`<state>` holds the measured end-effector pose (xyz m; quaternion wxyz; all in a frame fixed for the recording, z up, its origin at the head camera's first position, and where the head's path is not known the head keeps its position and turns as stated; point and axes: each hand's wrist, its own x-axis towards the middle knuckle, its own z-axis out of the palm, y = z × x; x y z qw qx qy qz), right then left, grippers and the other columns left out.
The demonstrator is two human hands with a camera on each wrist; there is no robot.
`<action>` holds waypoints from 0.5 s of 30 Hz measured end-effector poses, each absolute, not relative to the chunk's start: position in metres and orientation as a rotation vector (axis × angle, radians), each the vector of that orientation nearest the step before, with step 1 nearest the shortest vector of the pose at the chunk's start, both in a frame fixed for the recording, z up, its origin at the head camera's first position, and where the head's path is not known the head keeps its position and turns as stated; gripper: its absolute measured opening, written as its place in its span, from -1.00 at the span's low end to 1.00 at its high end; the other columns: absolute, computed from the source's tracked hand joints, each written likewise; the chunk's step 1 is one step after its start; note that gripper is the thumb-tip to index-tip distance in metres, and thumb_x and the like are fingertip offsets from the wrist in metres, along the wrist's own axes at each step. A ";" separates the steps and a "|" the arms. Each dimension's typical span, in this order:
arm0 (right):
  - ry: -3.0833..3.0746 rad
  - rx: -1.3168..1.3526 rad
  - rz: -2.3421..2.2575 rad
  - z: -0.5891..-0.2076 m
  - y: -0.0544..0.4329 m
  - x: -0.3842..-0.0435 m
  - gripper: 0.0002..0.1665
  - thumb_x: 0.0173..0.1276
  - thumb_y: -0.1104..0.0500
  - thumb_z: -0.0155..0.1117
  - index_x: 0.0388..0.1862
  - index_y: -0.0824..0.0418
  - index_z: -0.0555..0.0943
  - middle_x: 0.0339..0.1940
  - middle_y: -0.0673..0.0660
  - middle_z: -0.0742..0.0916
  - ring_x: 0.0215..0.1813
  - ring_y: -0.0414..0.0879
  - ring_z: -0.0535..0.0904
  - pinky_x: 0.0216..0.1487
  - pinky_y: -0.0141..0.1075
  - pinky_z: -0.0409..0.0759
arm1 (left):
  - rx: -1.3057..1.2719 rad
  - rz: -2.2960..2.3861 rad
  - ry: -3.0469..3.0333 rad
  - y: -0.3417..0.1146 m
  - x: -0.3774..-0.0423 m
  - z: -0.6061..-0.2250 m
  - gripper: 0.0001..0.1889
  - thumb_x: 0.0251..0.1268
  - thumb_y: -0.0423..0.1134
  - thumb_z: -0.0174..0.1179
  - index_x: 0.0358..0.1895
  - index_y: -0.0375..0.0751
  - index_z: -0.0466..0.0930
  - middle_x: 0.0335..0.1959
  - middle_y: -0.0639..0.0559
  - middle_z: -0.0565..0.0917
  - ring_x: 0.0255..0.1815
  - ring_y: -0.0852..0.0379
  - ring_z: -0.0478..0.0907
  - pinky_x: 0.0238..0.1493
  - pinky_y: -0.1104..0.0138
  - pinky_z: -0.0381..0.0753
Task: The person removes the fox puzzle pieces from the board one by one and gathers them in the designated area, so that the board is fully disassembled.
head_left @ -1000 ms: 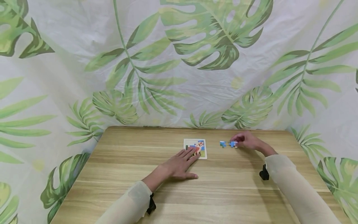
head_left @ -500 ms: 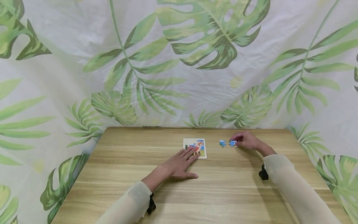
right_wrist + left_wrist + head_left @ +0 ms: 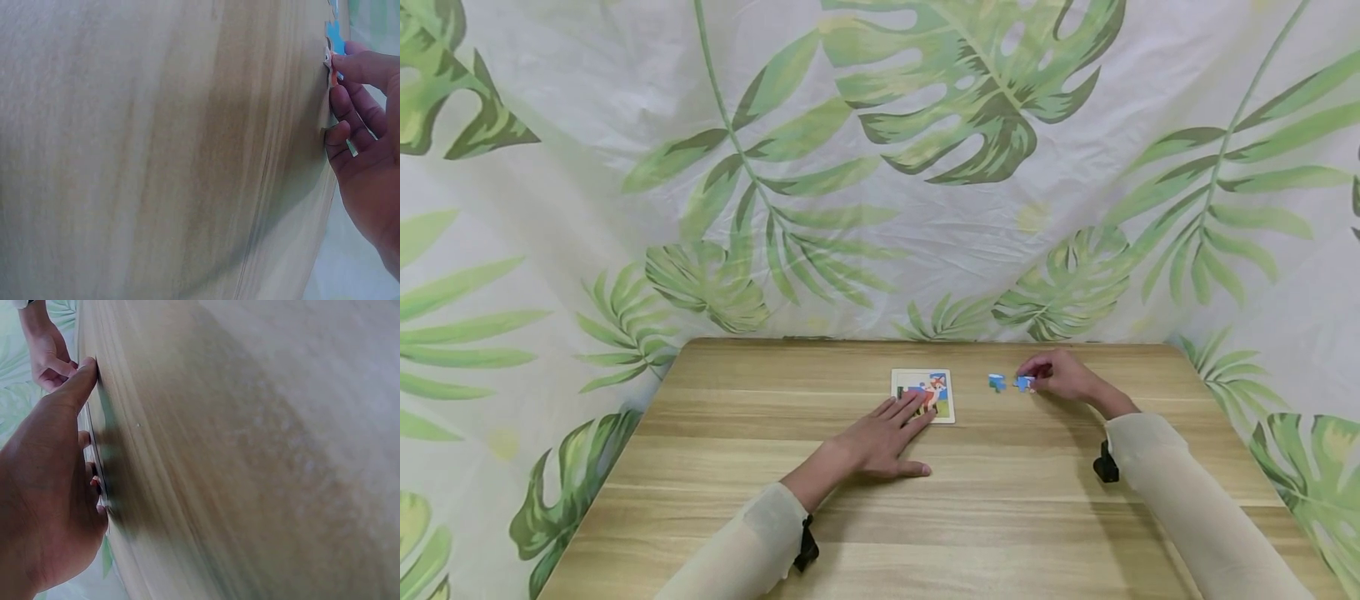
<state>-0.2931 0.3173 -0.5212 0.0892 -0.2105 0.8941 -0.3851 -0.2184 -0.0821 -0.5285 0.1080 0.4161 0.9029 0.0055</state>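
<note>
A small jigsaw board point(image 3: 952, 414) with a pale frame and a deer picture lies toward the back of the table. Its upper left part shows plain backing, and fingers cover the lower left. My left hand point(image 3: 880, 446) rests with straight, spread fingers on the board's lower part, its thumb out to the side. To the right, my right hand point(image 3: 1066, 377) pinches a blue jigsaw piece point(image 3: 1024, 383) between thumb and fingers. Seen from the right wrist, that piece point(image 3: 336, 39) shows blue with some orange and white by the thumb. Another blue and green jigsaw piece point(image 3: 997, 383) lies just left of it.
The wooden table point(image 3: 925, 533) reaches back to a leaf-patterned cloth point(image 3: 820, 208) that hangs right behind its far edge. Black wrist cameras sit under both sleeves point(image 3: 1157, 450).
The piece in my right hand has turned a little and shows a different outline, while the hand stays about where it was. My left hand keeps still on the board.
</note>
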 end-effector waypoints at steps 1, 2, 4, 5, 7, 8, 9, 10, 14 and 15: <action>2.659 -0.629 -1.144 -0.522 0.317 -0.293 -0.75 0.32 0.48 0.45 -0.03 0.39 0.79 -0.05 0.30 0.83 -0.14 -0.06 0.67 -0.16 -0.40 0.61 | 1.222 0.018 2.655 -0.082 -0.218 -0.528 0.00 0.51 0.53 -0.13 0.77 0.01 -0.11 0.80 -0.06 -0.25 0.79 -0.03 -0.28 0.74 0.05 -0.06; 2.660 -0.637 -1.140 -0.521 0.317 -0.293 -0.76 0.32 0.47 0.45 -0.03 0.39 0.79 -0.05 0.31 0.83 -0.13 -0.05 0.68 -0.15 -0.39 0.61 | 1.219 0.018 2.653 -0.082 -0.218 -0.528 0.00 0.51 0.53 -0.13 0.77 0.01 -0.11 0.80 -0.05 -0.25 0.79 -0.03 -0.28 0.74 0.05 -0.06; 2.670 -0.633 -1.126 -0.521 0.316 -0.293 -0.76 0.33 0.45 0.45 -0.02 0.39 0.79 -0.04 0.30 0.84 -0.10 -0.04 0.69 -0.12 -0.38 0.62 | 1.215 0.019 2.650 -0.082 -0.218 -0.529 0.00 0.51 0.53 -0.13 0.78 0.01 -0.12 0.80 -0.05 -0.25 0.79 -0.03 -0.29 0.74 0.04 -0.06; 2.681 -0.631 -1.112 -0.521 0.315 -0.293 -0.76 0.34 0.44 0.45 -0.02 0.38 0.79 -0.05 0.28 0.84 -0.08 -0.04 0.70 -0.10 -0.38 0.63 | 1.214 0.020 2.649 -0.082 -0.218 -0.528 0.00 0.51 0.52 -0.13 0.78 0.01 -0.12 0.80 -0.05 -0.25 0.79 -0.03 -0.28 0.74 0.04 -0.06; 2.702 -0.631 -1.093 -0.520 0.312 -0.292 -0.75 0.35 0.43 0.44 -0.01 0.36 0.79 -0.05 0.25 0.85 -0.07 -0.04 0.70 -0.08 -0.38 0.64 | 1.213 0.025 2.649 -0.082 -0.218 -0.529 0.00 0.51 0.52 -0.12 0.77 0.00 -0.11 0.80 -0.06 -0.24 0.79 -0.03 -0.28 0.73 0.04 -0.05; 2.715 -0.641 -1.083 -0.519 0.311 -0.292 -0.75 0.34 0.43 0.44 0.00 0.36 0.79 -0.06 0.24 0.85 -0.07 -0.04 0.71 -0.08 -0.37 0.64 | 1.214 0.025 2.650 -0.082 -0.218 -0.528 0.00 0.51 0.52 -0.12 0.77 0.00 -0.11 0.80 -0.07 -0.23 0.79 -0.03 -0.28 0.73 0.04 -0.05; 2.722 -0.647 -1.083 -0.518 0.309 -0.292 -0.74 0.34 0.43 0.43 0.00 0.36 0.79 -0.06 0.24 0.85 -0.07 -0.02 0.71 -0.08 -0.35 0.65 | 1.215 0.028 2.650 -0.082 -0.218 -0.528 0.00 0.51 0.52 -0.11 0.77 0.00 -0.10 0.80 -0.07 -0.23 0.79 -0.03 -0.27 0.73 0.04 -0.05; 2.728 -0.658 -1.083 -0.516 0.307 -0.293 -0.74 0.34 0.43 0.43 0.00 0.36 0.79 -0.06 0.24 0.85 -0.07 -0.01 0.71 -0.09 -0.34 0.66 | 1.214 0.032 2.650 -0.082 -0.218 -0.528 0.00 0.51 0.52 -0.10 0.77 0.00 -0.10 0.80 -0.07 -0.22 0.79 -0.03 -0.27 0.73 0.04 -0.05; 2.721 -0.691 -1.101 -0.511 0.299 -0.294 -0.71 0.35 0.42 0.42 0.05 0.38 0.77 -0.05 0.27 0.82 -0.07 0.06 0.71 -0.15 -0.31 0.70 | 1.210 0.042 2.650 -0.082 -0.218 -0.527 0.00 0.51 0.51 -0.10 0.77 0.00 -0.10 0.80 -0.07 -0.22 0.79 -0.03 -0.27 0.73 0.04 -0.05; 2.716 -0.694 -1.105 -0.510 0.297 -0.295 -0.71 0.36 0.42 0.42 0.06 0.38 0.77 -0.05 0.26 0.82 -0.06 0.06 0.70 -0.15 -0.30 0.70 | 1.209 0.046 2.651 -0.082 -0.218 -0.527 0.00 0.51 0.51 -0.09 0.77 0.00 -0.09 0.80 -0.07 -0.22 0.79 -0.03 -0.27 0.73 0.04 -0.04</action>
